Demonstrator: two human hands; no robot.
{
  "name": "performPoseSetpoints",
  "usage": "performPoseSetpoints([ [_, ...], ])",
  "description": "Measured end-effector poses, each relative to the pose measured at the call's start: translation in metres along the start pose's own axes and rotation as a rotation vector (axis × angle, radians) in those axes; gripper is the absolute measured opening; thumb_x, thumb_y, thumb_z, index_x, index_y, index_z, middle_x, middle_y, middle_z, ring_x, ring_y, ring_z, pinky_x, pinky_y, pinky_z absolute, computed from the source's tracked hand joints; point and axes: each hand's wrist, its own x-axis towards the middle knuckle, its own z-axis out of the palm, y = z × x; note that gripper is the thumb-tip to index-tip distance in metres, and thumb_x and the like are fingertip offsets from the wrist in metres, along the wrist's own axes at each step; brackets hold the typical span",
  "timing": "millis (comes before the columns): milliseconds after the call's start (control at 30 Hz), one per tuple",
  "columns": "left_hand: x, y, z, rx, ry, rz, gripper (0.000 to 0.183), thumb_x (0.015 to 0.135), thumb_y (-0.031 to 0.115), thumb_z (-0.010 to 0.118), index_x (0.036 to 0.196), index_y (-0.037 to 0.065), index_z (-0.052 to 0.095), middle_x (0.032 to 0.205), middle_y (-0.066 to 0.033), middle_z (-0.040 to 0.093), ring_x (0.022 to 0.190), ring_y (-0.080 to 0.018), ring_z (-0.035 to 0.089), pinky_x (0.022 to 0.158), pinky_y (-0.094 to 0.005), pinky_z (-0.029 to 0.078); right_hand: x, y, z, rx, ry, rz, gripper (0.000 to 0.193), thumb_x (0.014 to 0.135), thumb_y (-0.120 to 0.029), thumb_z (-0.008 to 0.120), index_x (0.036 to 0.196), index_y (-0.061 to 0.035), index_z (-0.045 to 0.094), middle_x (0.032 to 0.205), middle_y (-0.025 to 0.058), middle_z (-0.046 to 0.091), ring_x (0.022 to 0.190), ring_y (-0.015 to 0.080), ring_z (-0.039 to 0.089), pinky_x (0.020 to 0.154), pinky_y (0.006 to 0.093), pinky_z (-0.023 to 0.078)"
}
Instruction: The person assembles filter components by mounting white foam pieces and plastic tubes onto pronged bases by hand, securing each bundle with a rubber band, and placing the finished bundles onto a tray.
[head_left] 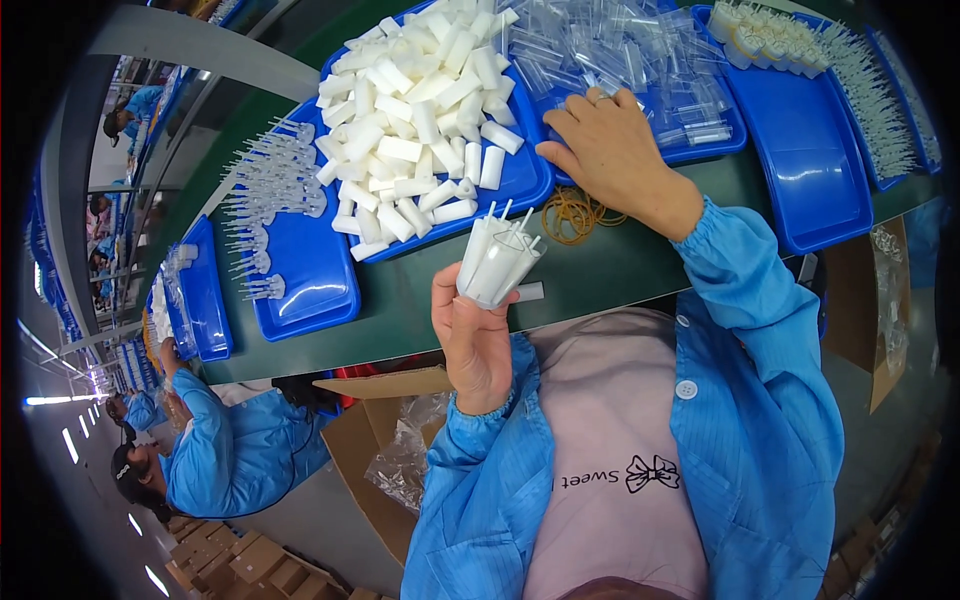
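Note:
My left hand [470,345] is wrapped round a bundle of clear plastic tubes [497,268] with white cylinders inside. Thin white stems stick up from the top of this bundle. My right hand [612,150] is over the near edge of a blue tray heaped with loose clear plastic tubes [630,50]. Its thumb stands apart from the bent fingers, whose tips reach down among the tubes. No tube shows plainly in its grasp. A pile of white foam-like cylinders [400,150] fills the tray beyond my left hand. Rubber bands [575,215] lie below my right wrist.
White stemmed parts [275,180] sit at the blue tray [315,295] on the left. On the right are another blue tray [815,190] and rows of stemmed parts [865,100]. A cardboard box [385,440] stands below the green table [400,325]. A co-worker [250,450] sits at left.

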Motion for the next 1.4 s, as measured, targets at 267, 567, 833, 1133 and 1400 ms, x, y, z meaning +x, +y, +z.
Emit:
performPoseSetpoints([
  [267,0.004,0.001,-0.002,0.01,-0.002,0.025,0.042,0.09,0.027,0.064,0.119,0.002,0.046,0.119,-0.014,0.056,0.106,-0.0229,0.06,0.084,-0.0348,0.054,-0.008,0.001,-0.022,0.592,-0.023,0.175,0.019,0.085,-0.019,0.065,0.101,-0.0095,0.059,0.081,0.0084,0.064,0.075,0.0286,0.059,0.067,0.0397,0.043],
  [567,-0.003,-0.002,0.007,0.313,-0.022,0.287,0.045,0.083,0.007,0.066,0.122,0.0,0.046,0.123,-0.0167,0.053,0.11,-0.0225,0.056,0.093,-0.0349,0.048,-0.002,-0.016,-0.072,1.287,0.314,0.281,0.025,0.097,-0.027,0.054,0.112,-0.0078,0.062,0.065,-0.0004,0.053,0.057,0.0062,0.047,0.053,0.0239,0.036],
  [833,-0.009,-0.005,0.009,0.672,-0.083,0.498,0.058,0.073,-0.001,0.07,0.128,-0.002,0.051,0.118,-0.0119,0.05,0.108,-0.0212,0.053,0.09,-0.0333,0.048,-0.002,-0.019,-0.091,1.579,-0.062,0.485,0.038,0.1,-0.041,0.045,0.101,-0.0057,0.058,0.063,-0.0063,0.038,0.049,-0.0001,0.03,0.043,0.0184,0.024],
  [1133,-0.013,-0.004,0.014,0.883,-0.107,0.61,0.054,0.067,0.002,0.074,0.12,-0.001,0.06,0.114,-0.014,0.052,0.099,-0.0222,0.054,0.081,-0.0299,0.046,-0.006,-0.03,-0.094,1.404,0.138,0.361,0.038,0.1,-0.042,0.044,0.089,-0.0053,0.05,0.07,-0.0021,0.042,0.052,0.0028,0.036,0.048,0.0177,0.031],
  [1400,-0.015,-0.002,0.013,0.927,-0.119,0.691,0.053,0.065,0.002,0.075,0.116,-0.001,0.062,0.112,-0.0165,0.054,0.099,-0.0256,0.056,0.084,-0.0337,0.047,-0.018,-0.03,-0.089,1.478,0.082,0.319,0.027,0.097,-0.031,0.055,0.09,-0.0056,0.051,0.073,-0.0003,0.051,0.058,0.0013,0.041,0.05,0.0174,0.031],
])
